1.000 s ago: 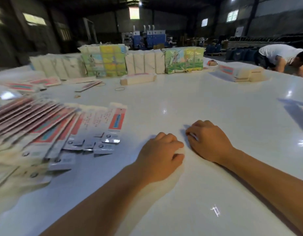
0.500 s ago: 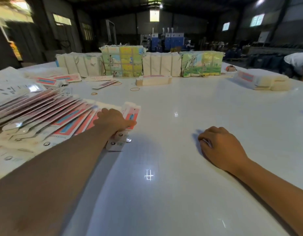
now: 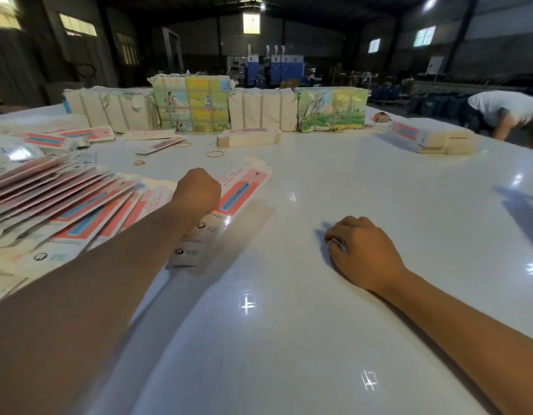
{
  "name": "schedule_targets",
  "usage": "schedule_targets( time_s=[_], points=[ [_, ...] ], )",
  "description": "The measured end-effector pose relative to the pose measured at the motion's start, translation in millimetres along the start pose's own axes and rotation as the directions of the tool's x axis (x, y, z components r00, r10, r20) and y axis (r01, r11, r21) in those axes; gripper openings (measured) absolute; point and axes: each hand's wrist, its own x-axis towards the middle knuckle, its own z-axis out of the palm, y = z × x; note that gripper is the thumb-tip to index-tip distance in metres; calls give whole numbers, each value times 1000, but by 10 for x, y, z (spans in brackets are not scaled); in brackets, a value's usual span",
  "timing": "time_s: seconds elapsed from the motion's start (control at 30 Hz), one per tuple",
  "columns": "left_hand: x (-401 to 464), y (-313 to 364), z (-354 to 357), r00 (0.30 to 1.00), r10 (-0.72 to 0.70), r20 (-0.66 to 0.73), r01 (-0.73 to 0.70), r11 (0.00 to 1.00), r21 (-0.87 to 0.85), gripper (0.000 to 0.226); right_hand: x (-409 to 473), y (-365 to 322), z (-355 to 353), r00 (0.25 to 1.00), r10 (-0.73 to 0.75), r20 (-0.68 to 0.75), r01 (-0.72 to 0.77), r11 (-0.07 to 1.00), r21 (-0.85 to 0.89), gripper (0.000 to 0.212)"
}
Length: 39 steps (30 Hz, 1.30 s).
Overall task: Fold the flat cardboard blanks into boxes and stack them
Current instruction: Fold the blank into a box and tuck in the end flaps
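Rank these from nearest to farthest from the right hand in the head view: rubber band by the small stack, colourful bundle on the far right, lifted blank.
From the right hand:
1. Lifted blank, to its left, in the left hand.
2. Rubber band, farther up the table.
3. Colourful bundle, in the back row.

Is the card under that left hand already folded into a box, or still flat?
Still flat. The blank under the left hand lies level on the white table, its end flaps spread.
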Motion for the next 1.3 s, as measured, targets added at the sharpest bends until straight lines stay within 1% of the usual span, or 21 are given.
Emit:
schedule_targets(
  time_s=[0.1,0.13,0.2,0.27,0.37,0.43,0.47,0.5,0.53,0.57,0.6,0.63,0.7,0.77,0.8,0.9,1.0,1.07,1.17,1.23,1.3],
  points=[
    [-423,88,49,971,195,140,-176,974,-140,13,2,9,2,1000,12,-7,-12,1000,3,25],
    [-569,83,72,950,267,161,-240,956,-169,15,3,8,-4,1000,16,-11,-16,1000,3,24],
    [-791,37,142,900,400,176,-374,913,-163,21,4,1,-13,999,27,-32,-26,1000,15,21],
    [-933,-44,205,875,458,159,-436,886,-158,25,8,6,-8,999,22,-31,-22,1000,18,17],
    [-1018,-174,292,851,508,130,-495,860,-124,29,17,51,20,1000,27,7,-27,1000,11,18],
    [-1021,-218,325,836,537,111,-525,842,-120,31,21,82,22,999,50,17,-51,995,86,19],
    [-1017,-232,332,831,546,109,-534,837,-119,30,18,89,19,997,78,-14,-74,982,173,17],
    [-1008,-243,340,826,552,112,-542,833,-109,29,13,90,6,990,126,-62,-102,949,299,17],
    [-1002,-258,343,823,556,114,-548,831,-95,28,6,78,-20,975,194,-109,-126,884,450,21],
    [-991,-274,349,820,562,112,-556,827,-80,27,-8,67,-47,957,256,-136,-126,789,601,26],
    [-984,-284,351,814,571,105,-567,821,-68,27,-18,60,-76,947,288,-145,-102,695,712,28],
    [-979,-294,352,809,580,93,-577,814,-63,27,-29,51,-100,946,288,-147,-75,637,768,27],
    [-984,-288,336,803,594,50,-591,804,-66,30,-38,28,-120,964,246,-105,-76,626,776,23],
    [-996,-274,315,804,594,-3,-594,804,-42,36,-30,-15,-110,971,239,6,-155,614,774,17],
    [-1007,-266,305,805,592,-20,-593,805,-21,38,-24,-28,-104,966,251,62,-202,579,790,15],
    [-1023,-249,289,808,587,-48,-588,809,2,35,-10,-32,-117,941,252,224,-310,380,872,15],
    [-1053,-217,271,809,583,-70,-585,811,-10,45,-2,-27,-160,924,190,333,-370,219,903,11],
    [-1070,-205,276,799,595,-85,-599,800,-28,47,-2,-24,-202,915,141,377,-395,132,909,9],
    [-1079,-197,281,784,614,-87,-617,787,-11,52,-16,-17,-253,907,82,412,-417,51,908,11],
    [-1076,-197,282,775,628,-73,-629,777,6,54,-24,-17,-253,909,64,412,-414,14,910,17],
    [-1088,-192,288,762,645,-61,-643,764,56,55,-31,-41,-236,912,46,408,-409,9,912,21]
  ],
)
